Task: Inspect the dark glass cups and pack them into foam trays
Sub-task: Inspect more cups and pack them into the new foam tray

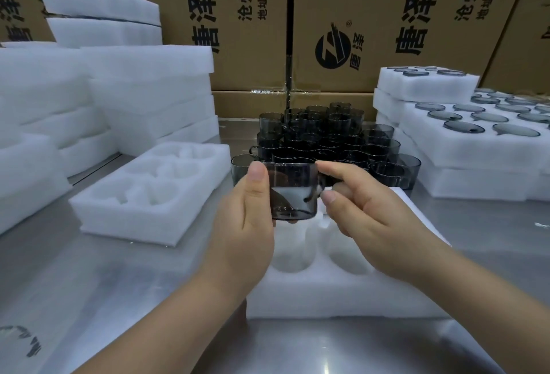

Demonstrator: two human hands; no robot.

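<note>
Left hand (250, 213) and right hand (366, 204) are gripping a cup (293, 186) over an unfilled tray (327, 293); packed trays (446, 141) are sitting at right, and many loose cups (321, 135) are waiting at centre.

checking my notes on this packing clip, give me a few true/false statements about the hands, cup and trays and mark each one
1. The left hand holds a dark glass cup above the near foam tray. True.
2. The near foam tray's visible pockets are full of cups. False: the pockets that show are empty.
3. The right hand lies flat on the table, away from the cup. False: it is raised, with finger and thumb at the cup's handle side.
4. Loose cups stand clustered behind the held cup. True.
5. The left foam tray holds cups. False: its pockets are empty.
6. The stacked trays on the right hold dark cups. True.
</note>
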